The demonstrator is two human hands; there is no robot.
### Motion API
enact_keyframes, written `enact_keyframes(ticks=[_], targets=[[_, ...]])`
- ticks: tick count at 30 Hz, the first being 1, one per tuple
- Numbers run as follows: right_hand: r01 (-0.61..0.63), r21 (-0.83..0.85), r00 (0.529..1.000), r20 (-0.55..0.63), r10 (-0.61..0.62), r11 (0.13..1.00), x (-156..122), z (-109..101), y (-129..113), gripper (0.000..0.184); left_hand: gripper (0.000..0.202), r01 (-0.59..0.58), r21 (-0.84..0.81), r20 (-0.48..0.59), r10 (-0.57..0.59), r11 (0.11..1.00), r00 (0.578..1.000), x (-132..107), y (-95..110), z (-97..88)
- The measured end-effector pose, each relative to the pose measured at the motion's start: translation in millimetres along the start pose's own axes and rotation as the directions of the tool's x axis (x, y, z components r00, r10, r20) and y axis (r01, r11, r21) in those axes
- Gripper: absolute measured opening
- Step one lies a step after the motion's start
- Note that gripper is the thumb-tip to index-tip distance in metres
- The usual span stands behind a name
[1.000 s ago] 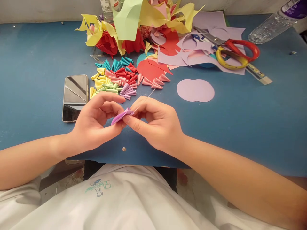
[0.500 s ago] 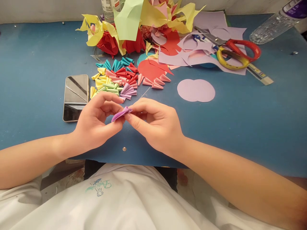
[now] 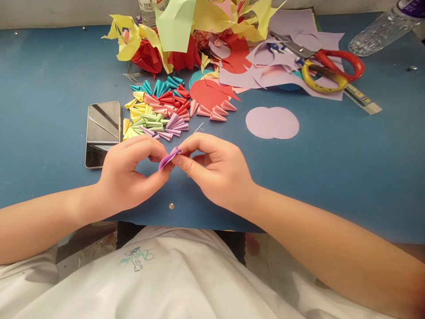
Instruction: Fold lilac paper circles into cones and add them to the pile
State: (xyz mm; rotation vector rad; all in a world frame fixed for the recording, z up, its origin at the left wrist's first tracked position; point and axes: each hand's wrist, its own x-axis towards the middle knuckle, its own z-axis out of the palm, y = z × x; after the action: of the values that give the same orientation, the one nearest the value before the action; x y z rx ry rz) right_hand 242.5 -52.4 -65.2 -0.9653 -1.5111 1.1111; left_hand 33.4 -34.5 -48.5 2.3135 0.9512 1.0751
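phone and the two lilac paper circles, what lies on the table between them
In the head view, between the phone and the lilac paper circles lies the heap of small rolled paper cones, and a thin needle-like stick rising from the right hand.

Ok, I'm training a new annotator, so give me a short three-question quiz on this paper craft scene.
1. True or false: both hands pinch the purple paper.
2. What lies just left of the cones? A) scissors B) phone C) bottle
3. What colour are the two overlapping discs?

Key: 1. True: the left hand and right hand both grip it. 2. B, the phone. 3. Lilac.
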Motion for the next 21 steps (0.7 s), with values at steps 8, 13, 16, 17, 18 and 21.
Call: enact_keyframes(ticks=[8,13,16,17,18,21], targets=[[-0.117,0.046,0.993,-0.028,0.119,0.992,-0.2,2.2,-0.9,0.02,0.012,-0.001,0.091,-0.01,0.002,0.996,1.0,-0.9,1.4,2.2],[-0.097,0.061,0.994,-0.051,0.1,0.993,-0.1,4.3,1.0,0.016,0.012,0.025,0.102,-0.024,-0.023,0.994,0.999,-0.4,2.3,3.4],[-0.099,0.066,0.994,-0.05,0.102,0.993,-0.7,5.0,0.8,0.013,0.014,0.042,0.099,-0.019,-0.04,0.994,0.999,-0.6,2.1,3.3],[-0.089,0.056,0.995,-0.049,0.092,0.994,-1.0,4.9,0.6,0.011,0.015,0.052,0.092,-0.016,-0.051,0.994,0.999,-0.6,2.0,3.1],[-0.075,0.041,0.996,-0.047,0.077,0.996,-1.2,4.7,0.4,0.008,0.016,0.063,0.084,-0.013,-0.062,0.994,0.998,-0.6,1.9,2.9],[-0.03,-0.005,0.999,-0.041,0.03,1.0,-1.5,3.3,0.8,0.004,0.016,0.072,0.056,0.001,-0.072,0.996,0.997,-0.3,1.5,1.4]])
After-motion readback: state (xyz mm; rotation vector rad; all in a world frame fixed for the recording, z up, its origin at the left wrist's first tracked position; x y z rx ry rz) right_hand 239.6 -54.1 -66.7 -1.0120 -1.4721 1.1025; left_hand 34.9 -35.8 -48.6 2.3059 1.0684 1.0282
